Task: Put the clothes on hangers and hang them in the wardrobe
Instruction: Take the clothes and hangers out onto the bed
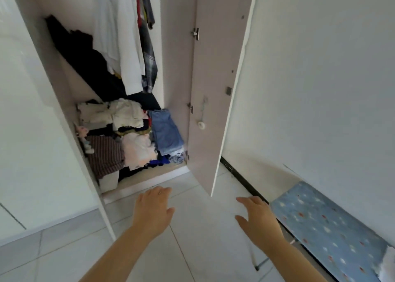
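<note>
Both hands, the left hand (152, 209) and right hand (257, 217), are reaching empty with relaxed fingers toward the wardrobe (177, 67). Clothes (128, 136), heaped at its bottom, are probably soft and light; gathering a bunched fold should work.

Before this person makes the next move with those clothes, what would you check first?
1. The wardrobe door is open: ok.
2. The left hand and right hand are free, holding nothing: ok.
3. Clothes to pick up: ok, a pile lies low inside.
4. A spare hanger in view: not ok, none shows.
5. Room beside the hanging clothes: cannot tell, the rail is out of frame.
</note>
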Tool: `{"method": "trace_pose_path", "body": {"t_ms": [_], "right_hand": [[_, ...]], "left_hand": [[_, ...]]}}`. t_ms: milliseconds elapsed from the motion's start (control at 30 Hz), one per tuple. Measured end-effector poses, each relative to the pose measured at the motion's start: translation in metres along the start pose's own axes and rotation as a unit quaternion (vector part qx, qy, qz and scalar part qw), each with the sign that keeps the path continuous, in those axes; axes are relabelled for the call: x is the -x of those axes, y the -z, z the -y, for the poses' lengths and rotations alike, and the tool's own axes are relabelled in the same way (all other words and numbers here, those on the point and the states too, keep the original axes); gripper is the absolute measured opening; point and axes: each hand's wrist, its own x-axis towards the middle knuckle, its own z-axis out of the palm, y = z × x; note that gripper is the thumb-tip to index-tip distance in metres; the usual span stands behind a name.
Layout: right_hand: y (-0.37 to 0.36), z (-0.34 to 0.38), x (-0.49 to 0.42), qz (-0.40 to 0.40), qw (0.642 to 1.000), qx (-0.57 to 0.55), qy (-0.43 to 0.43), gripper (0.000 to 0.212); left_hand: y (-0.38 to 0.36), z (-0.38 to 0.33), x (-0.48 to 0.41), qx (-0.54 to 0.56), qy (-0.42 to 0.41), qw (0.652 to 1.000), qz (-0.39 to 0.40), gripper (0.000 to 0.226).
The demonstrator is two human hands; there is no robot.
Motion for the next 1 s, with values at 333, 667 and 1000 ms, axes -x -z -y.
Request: {"method": "trace_pose_path", "body": {"t_ms": [333, 667, 1000], "right_hand": [[0.011, 0.053, -0.203, 0.002, 0.985, 0.005, 0.173, 0.050], [0.016, 0.142, -0.383, 0.012, 0.957, -0.003, 0.289, 0.048], [0.055, 0.297, -0.568, -0.066, 0.927, -0.018, 0.368, 0.045]], "left_hand": [[0.026, 0.028, -0.128, -0.003, 0.120, 0.991, -0.051, 0.053], [0.066, 0.100, -0.255, -0.002, 0.185, 0.976, -0.115, 0.052], [0.153, 0.225, -0.426, 0.037, 0.178, 0.954, -0.236, 0.055]]}}
